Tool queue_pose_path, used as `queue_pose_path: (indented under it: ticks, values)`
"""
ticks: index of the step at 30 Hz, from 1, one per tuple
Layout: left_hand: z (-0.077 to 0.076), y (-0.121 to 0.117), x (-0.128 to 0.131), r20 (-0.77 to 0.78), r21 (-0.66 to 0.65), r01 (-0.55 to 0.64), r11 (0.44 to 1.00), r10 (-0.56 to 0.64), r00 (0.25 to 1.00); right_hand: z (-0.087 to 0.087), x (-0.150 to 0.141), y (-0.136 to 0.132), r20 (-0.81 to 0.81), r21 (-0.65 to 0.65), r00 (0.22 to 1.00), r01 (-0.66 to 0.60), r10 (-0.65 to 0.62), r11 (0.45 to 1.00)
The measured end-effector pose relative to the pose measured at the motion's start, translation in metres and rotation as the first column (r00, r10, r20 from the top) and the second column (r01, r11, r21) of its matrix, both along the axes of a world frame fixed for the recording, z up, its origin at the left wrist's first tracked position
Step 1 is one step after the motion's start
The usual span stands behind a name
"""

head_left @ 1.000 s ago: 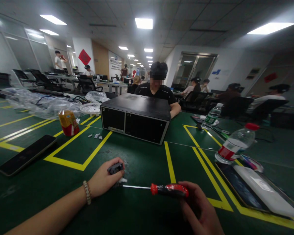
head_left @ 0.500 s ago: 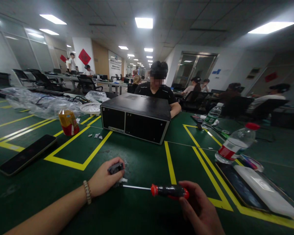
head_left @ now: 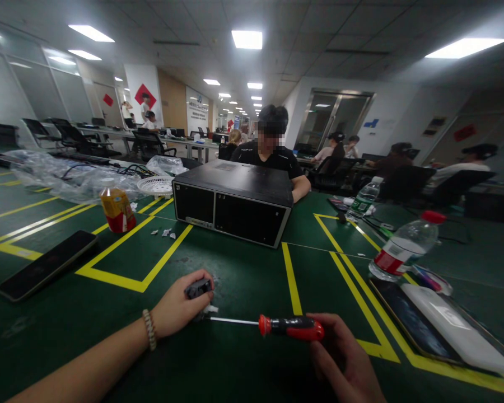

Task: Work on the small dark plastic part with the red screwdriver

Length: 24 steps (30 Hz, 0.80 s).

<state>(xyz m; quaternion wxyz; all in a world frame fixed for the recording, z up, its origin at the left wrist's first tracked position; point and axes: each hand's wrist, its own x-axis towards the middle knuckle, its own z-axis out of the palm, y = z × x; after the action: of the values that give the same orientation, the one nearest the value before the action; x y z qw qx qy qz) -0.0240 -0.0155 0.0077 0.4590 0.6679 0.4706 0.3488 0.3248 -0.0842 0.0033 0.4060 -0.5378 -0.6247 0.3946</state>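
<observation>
My left hand (head_left: 178, 307) rests on the green table (head_left: 243, 280) with its fingers closed round a small dark grey part (head_left: 197, 289); a white bit shows just under it. My right hand (head_left: 342, 358) grips the red and black handle of a screwdriver (head_left: 273, 326). The thin metal shaft lies level and points left, its tip at the small part beside my left fingers. A bead bracelet (head_left: 149, 329) sits on my left wrist.
A black computer case (head_left: 234, 201) stands straight ahead, with a person seated behind it. A phone (head_left: 46, 265) and an orange drink bottle (head_left: 117, 209) lie at the left. At the right are a tilted water bottle (head_left: 403, 244) and flat devices (head_left: 441, 330). Yellow tape lines cross the table.
The screwdriver handle has turned slightly in my right hand, its red side showing differently. My left hand and the small part have stayed put. People far at the back left have walked on.
</observation>
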Motion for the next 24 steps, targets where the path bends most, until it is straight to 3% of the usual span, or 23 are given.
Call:
queue_pose_path:
  ticks: [8,13,24]
  values:
    - [-0.0013,0.0006,-0.0002,-0.011,-0.011,-0.01,1.0,0.01,1.0,0.0059,-0.001,0.0009,-0.024,-0.06,1.0,0.01,-0.011,0.998]
    - [-0.0027,0.0018,-0.0002,-0.008,0.009,-0.008,1.0,0.008,1.0,0.0016,0.0041,0.0045,0.01,-0.045,0.999,-0.04,0.041,0.998]
    - [-0.0022,0.0018,-0.0018,0.024,-0.04,0.007,0.999,-0.006,1.0,0.0063,0.0003,0.0024,0.043,-0.061,0.999,-0.016,0.019,0.998]
